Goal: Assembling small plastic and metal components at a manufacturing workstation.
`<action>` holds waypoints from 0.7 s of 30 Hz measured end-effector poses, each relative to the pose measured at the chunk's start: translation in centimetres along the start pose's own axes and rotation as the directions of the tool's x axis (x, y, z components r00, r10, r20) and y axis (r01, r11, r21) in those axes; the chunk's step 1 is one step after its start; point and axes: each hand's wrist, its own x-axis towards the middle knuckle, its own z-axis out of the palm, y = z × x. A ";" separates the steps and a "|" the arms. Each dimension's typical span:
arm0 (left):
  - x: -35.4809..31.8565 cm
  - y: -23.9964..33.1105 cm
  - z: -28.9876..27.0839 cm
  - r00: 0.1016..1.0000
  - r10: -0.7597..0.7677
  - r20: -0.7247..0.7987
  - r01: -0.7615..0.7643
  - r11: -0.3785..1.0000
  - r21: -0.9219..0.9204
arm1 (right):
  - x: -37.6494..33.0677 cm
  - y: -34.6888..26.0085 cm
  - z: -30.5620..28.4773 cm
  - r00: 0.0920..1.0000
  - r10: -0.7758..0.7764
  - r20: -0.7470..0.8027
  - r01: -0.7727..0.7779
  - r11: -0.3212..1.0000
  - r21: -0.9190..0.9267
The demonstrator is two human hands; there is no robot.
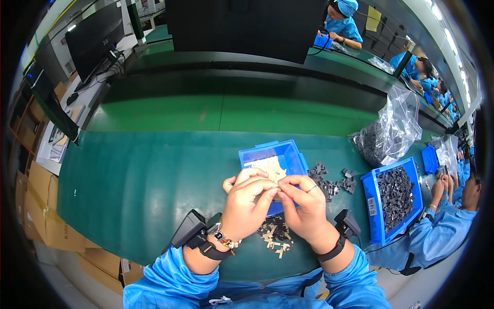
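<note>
My left hand (249,200) and my right hand (307,208) meet fingertip to fingertip above a blue bin (295,156). Both are closed in a pinch, and whatever is between the fingertips is too small to make out. Flat cream-coloured pieces (271,165) lie in the bin, partly hidden by my fingers. Just below my hands, a scatter of small cream strips and dark bits (278,236) lies on the green table mat (144,190). Beyond my right hand is a loose pile of small black plastic parts (329,186).
A larger blue bin (378,219) full of black parts stands at the right, with a clear plastic bag (396,126) of dark parts behind it. A co-worker (442,226) in blue sits close by on the right. A black monitor (242,26) stands at the back, and cardboard boxes (54,211) at the left.
</note>
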 end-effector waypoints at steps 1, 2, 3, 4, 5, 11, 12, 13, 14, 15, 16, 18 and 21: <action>0.1 -0.2 0.5 1.000 -0.029 0.013 0.030 0.997 -0.066 | -0.2 0.3 -0.3 1.000 0.020 0.005 -0.020 1.000 -0.014; 0.2 -0.3 0.8 1.000 -0.021 0.022 0.023 0.996 -0.089 | -0.4 0.5 -0.7 0.999 0.041 0.009 -0.041 0.999 -0.032; 0.1 -0.4 0.6 1.000 -0.013 0.017 0.014 0.998 -0.055 | -0.5 0.6 -0.5 1.000 0.032 0.000 -0.032 0.999 -0.043; 0.3 -0.1 0.5 1.000 0.008 0.014 -0.008 1.000 -0.030 | -0.7 0.6 -0.3 0.999 0.024 0.023 -0.022 0.997 -0.070; 0.3 -0.3 0.5 1.000 0.000 0.021 0.000 1.000 -0.024 | -1.0 0.7 -0.1 0.998 0.057 0.022 -0.056 0.997 -0.053; 0.4 0.0 0.0 0.999 0.041 0.020 -0.044 0.989 0.143 | -0.5 1.3 0.9 0.999 0.007 -0.045 -0.001 0.991 0.135; 0.5 0.0 0.0 0.998 0.045 0.039 -0.050 0.987 0.156 | -0.6 1.5 0.9 0.998 0.009 -0.058 0.000 0.986 0.166; 0.4 -0.2 -0.2 0.996 0.074 0.049 -0.081 0.983 0.162 | -0.6 1.5 1.1 0.997 0.000 -0.071 0.013 0.984 0.178; 0.2 -0.8 -0.2 0.993 0.102 0.055 -0.110 0.979 0.172 | -0.6 1.7 1.2 0.996 -0.014 -0.083 0.029 0.981 0.193; 0.2 -1.2 0.0 0.990 0.122 0.074 -0.133 0.975 0.178 | -0.8 1.8 1.2 0.996 0.008 -0.084 0.009 0.981 0.195; 0.1 -1.4 0.0 0.989 0.124 0.083 -0.137 0.975 0.176 | -0.9 1.8 1.2 0.996 0.016 -0.090 0.001 0.983 0.185; 0.1 -1.3 0.5 0.987 0.140 0.072 -0.150 0.976 0.158 | -0.9 1.9 0.9 0.992 -0.024 -0.123 0.048 0.980 0.194; 0.0 -1.2 0.3 0.984 0.150 0.097 -0.167 0.965 0.200 | -1.4 2.1 1.1 0.993 -0.028 -0.113 0.050 0.979 0.195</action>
